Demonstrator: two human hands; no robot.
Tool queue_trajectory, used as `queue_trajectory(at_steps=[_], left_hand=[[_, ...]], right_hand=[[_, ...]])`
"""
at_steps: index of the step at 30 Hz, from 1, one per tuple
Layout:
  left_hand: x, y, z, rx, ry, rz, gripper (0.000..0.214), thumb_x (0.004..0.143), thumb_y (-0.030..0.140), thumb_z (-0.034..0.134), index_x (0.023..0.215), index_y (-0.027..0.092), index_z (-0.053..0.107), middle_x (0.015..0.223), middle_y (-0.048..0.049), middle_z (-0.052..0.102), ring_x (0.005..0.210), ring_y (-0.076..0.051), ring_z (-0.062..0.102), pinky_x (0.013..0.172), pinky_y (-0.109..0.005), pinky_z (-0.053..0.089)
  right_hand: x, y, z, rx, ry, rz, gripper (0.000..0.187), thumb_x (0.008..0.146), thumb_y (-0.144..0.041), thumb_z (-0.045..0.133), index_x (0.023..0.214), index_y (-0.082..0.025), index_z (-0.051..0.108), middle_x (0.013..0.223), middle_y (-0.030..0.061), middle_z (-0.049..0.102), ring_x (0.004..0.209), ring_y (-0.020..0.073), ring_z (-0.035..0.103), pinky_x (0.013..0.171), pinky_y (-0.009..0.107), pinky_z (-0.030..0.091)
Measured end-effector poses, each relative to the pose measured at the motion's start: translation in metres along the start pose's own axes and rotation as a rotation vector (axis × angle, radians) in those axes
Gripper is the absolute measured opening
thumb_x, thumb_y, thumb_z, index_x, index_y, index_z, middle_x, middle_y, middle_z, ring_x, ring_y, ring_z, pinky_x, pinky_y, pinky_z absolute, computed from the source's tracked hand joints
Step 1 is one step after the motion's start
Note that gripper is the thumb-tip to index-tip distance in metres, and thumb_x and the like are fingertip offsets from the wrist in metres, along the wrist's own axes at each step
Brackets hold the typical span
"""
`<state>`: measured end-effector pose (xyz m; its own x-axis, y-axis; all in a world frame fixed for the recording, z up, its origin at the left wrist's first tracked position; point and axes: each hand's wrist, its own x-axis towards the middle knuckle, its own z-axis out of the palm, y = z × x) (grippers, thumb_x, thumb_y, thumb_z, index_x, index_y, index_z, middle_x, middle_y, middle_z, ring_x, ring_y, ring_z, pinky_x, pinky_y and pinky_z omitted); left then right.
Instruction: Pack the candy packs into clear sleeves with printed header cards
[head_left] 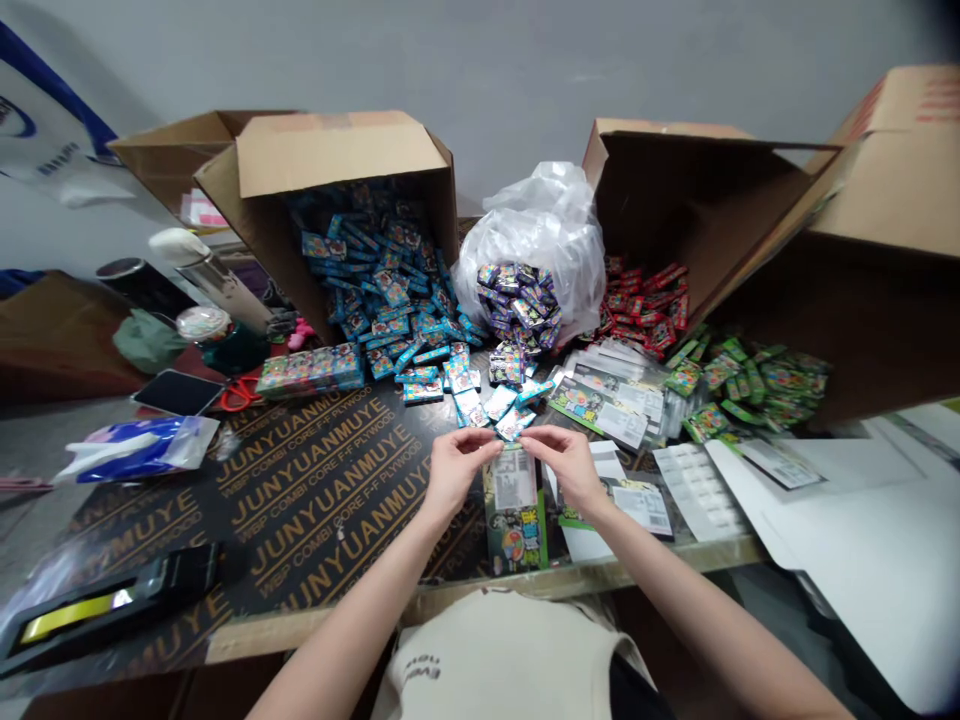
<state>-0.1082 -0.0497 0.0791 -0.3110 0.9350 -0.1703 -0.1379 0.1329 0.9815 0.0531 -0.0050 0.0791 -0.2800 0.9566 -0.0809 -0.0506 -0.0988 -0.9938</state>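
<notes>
A flat printed packet (517, 530), black and green with a white label panel, lies upright in front of me near the table's front edge. At its top edge my left hand (459, 468) pinches the left corner between thumb and fingers. My right hand (566, 462) pinches the right corner in the same way. Just beyond my fingertips lie several small blue boxes (471, 408), some showing white faces. A purple pile of similar small boxes (521, 300) spills from a clear plastic bag (551, 220) behind them. Whether anything is inside the packet, I cannot tell.
Cardboard boxes hold blue boxes (397, 260), red boxes (645, 305) and green boxes (750, 380). More printed packets (615, 395) lie right of my hands, near white sheets (847, 540). Leftward are a phone (178, 391), red scissors (240, 393), a tissue pack (142, 447) and a tape dispenser (112, 600).
</notes>
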Motion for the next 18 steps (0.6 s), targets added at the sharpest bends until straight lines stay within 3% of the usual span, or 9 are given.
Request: queue_trajectory(at_steps=[5,12,15,18], left_hand=[[0.004,0.006,-0.003,0.012,-0.062,-0.057,0.024,0.058,0.033,0.074,0.064,0.012,0.067,0.054,-0.0005,0.062,0.048,-0.009,0.050,0.049,-0.020,0.036],[0.005,0.011,-0.003,0.078,-0.075,0.000,0.022,0.056,0.031,0.075,0.061,0.012,0.066,0.055,-0.0010,0.063,0.049,-0.010,0.052,0.052,-0.021,0.038],[0.005,0.009,-0.004,0.155,-0.087,0.069,0.021,0.060,0.032,0.073,0.063,0.012,0.066,0.058,-0.0020,0.064,0.053,-0.011,0.054,0.054,-0.022,0.040],[0.001,0.007,-0.006,0.275,-0.097,0.237,0.019,0.067,0.032,0.068,0.063,0.013,0.065,0.061,-0.0021,0.062,0.057,-0.012,0.055,0.054,-0.022,0.041]], right_hand=[[0.008,-0.011,-0.005,-0.127,-0.120,-0.028,0.019,0.067,-0.035,0.067,0.069,-0.015,0.070,0.066,0.0024,0.067,0.061,0.0148,0.059,0.060,0.026,0.044],[0.012,-0.024,-0.009,-0.224,-0.222,-0.017,0.020,0.061,-0.032,0.072,0.070,-0.014,0.070,0.067,0.0037,0.068,0.060,0.0142,0.058,0.061,0.025,0.045],[0.015,-0.024,-0.009,-0.229,-0.244,-0.029,0.019,0.064,-0.032,0.070,0.066,-0.013,0.069,0.062,0.0026,0.066,0.057,0.0129,0.057,0.058,0.024,0.044],[0.016,-0.024,-0.010,-0.232,-0.265,-0.064,0.019,0.066,-0.032,0.068,0.066,-0.013,0.069,0.062,0.0025,0.065,0.057,0.0127,0.056,0.056,0.024,0.043]])
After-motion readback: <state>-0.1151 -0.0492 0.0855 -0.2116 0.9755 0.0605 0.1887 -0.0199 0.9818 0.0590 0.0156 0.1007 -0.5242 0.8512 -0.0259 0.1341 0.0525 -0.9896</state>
